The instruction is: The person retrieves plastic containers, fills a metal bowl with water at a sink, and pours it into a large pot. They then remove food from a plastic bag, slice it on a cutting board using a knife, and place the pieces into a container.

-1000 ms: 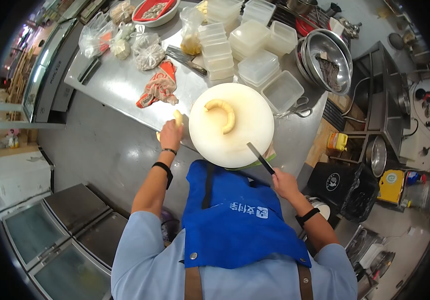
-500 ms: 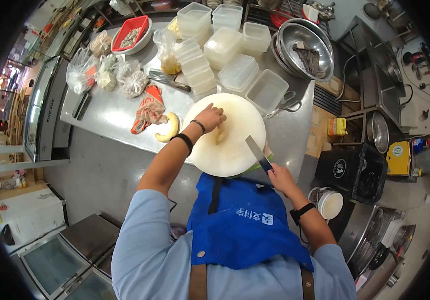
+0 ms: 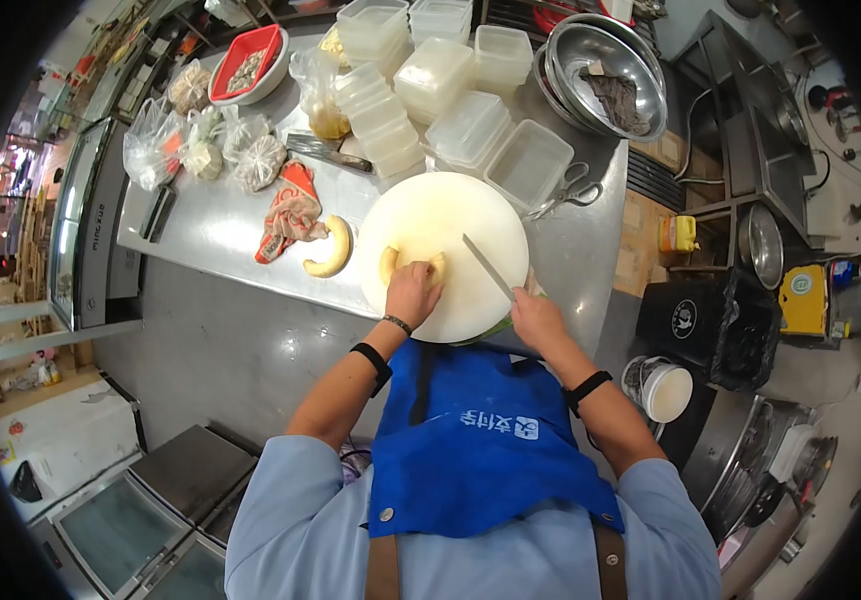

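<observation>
A curved, pale yellow sausage-like piece [image 3: 389, 264] lies on the round white cutting board [image 3: 461, 208], with its middle covered by my left hand [image 3: 414, 292]. The fingers of that hand are closed on it, and its other end shows at their right. My right hand [image 3: 538, 318] is wrapped round the handle of a knife [image 3: 489, 266], whose blade slants up and left over the right part of the board. Left of the board, a second curved yellow piece [image 3: 330, 248] rests on the steel table [image 3: 221, 222], beside a crumpled red-and-white cloth [image 3: 293, 216].
Behind the board stand stacked plastic containers [image 3: 471, 130], scissors [image 3: 571, 190] and steel bowls [image 3: 606, 80]. Bagged food [image 3: 256, 160], a red basket [image 3: 248, 62] and another knife [image 3: 329, 152] are at the back left. A white bucket [image 3: 667, 392] stands at the lower right.
My left hand has left one yellow piece on the table and come to the piece on the board, now nearer the board's front left. The knife has moved up over the board.
</observation>
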Motion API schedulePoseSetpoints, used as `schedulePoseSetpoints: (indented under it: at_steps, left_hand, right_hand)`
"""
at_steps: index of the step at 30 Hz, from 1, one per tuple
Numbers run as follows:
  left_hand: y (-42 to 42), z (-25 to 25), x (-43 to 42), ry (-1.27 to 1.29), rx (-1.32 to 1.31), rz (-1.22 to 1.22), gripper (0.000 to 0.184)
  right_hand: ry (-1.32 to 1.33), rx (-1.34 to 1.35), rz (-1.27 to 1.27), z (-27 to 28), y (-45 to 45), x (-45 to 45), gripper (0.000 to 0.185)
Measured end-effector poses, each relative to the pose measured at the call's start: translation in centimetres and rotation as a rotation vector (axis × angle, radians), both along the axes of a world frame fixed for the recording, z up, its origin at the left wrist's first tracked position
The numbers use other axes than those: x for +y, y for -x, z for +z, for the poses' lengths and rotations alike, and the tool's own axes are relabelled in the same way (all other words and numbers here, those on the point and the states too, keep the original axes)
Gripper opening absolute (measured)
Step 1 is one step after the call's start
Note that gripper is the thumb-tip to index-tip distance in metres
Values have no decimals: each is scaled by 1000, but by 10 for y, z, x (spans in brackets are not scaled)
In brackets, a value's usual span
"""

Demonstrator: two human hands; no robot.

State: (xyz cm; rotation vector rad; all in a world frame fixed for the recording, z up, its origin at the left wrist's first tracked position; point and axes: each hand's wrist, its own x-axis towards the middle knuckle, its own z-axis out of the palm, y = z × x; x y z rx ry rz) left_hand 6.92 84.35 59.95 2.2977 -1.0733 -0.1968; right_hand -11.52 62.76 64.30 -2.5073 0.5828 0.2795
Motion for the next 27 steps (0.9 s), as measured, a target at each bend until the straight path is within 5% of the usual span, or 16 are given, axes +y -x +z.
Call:
schedulePoseSetpoints:
  at_steps: [14, 22, 27]
  left_hand:
    - [17, 6, -7, 60, -297, -165, 28]
    - [6, 7, -8, 60, -205, -190, 29]
    - [4, 15, -5, 84, -137, -202, 29]
  right_hand:
    - [173, 175, 283, 93, -13, 29, 15]
    - [164, 136, 224, 61, -22, 37, 14]
    - [102, 30, 241, -10, -29, 19, 15]
